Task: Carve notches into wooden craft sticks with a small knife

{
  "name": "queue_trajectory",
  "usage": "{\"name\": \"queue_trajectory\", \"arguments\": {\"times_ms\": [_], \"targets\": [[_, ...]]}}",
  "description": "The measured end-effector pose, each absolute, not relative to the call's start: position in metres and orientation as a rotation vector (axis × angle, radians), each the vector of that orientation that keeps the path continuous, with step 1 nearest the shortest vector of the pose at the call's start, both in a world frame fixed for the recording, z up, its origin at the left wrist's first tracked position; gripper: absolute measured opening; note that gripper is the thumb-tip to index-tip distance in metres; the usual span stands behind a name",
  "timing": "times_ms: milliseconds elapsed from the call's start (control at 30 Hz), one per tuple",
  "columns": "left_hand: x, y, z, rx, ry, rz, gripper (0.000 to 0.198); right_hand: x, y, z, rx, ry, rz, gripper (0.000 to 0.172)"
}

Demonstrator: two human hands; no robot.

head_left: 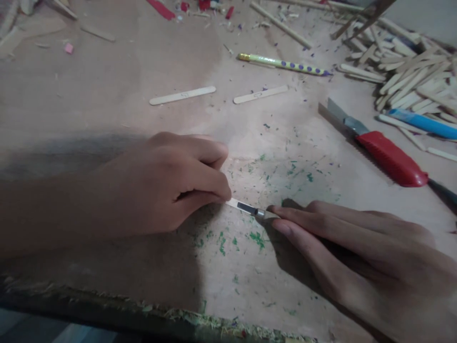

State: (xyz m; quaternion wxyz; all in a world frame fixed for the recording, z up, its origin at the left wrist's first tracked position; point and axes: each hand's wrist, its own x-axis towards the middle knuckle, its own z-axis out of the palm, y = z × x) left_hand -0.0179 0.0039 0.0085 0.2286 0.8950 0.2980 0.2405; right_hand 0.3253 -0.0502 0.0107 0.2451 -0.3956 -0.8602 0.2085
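Observation:
My left hand (193, 174) comes in from the left with its fingers curled, pinching the left end of a craft stick (233, 203). From the right, my right hand (342, 247) holds the stick's other end between thumb and fingertips. A dark rectangle (246, 208) and a small silver metal piece (260, 213) show on the stick between the hands; I cannot tell what they belong to. Above the hands lie two more craft sticks, a left one (183, 95) and a right one (260, 94), each with a small drawn mark.
A red-handled utility knife (391, 157), its blade out, lies at the right. Behind it are a blue tube-like object (424, 123) and a heap of craft sticks (410, 76). A patterned pencil (282, 63) lies farther back. Green flecks (257, 240) dot the worktop near its rough front edge.

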Motion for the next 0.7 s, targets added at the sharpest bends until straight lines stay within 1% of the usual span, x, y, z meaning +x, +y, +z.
{"name": "queue_trajectory", "arguments": {"times_ms": [100,233,367,533,600,633,700], "targets": [[-0.017,0.004,0.005,2.441,0.804,0.692,0.048,0.323,-0.050,0.012,-1.110,-2.337,0.585,0.013],[-0.016,0.004,0.007,2.448,0.817,0.642,0.049,0.320,-0.049,0.015,-1.118,-2.310,0.571,0.010],[-0.018,0.003,0.010,2.476,0.814,0.633,0.052,0.321,-0.044,0.019,-1.201,-2.199,0.492,0.014],[-0.021,-0.002,0.003,2.527,0.758,0.605,0.046,0.329,-0.033,0.020,-1.269,-2.144,0.310,0.012],[-0.021,-0.006,-0.001,2.504,0.744,0.665,0.041,0.331,-0.029,0.018,-1.237,-2.178,0.241,0.013],[-0.020,-0.009,-0.003,2.477,0.772,0.638,0.036,0.331,-0.028,0.016,-1.218,-2.196,0.203,0.012],[-0.019,-0.012,-0.009,2.512,0.791,0.657,0.037,0.331,-0.027,0.011,-1.180,-2.213,0.122,0.011]]}}
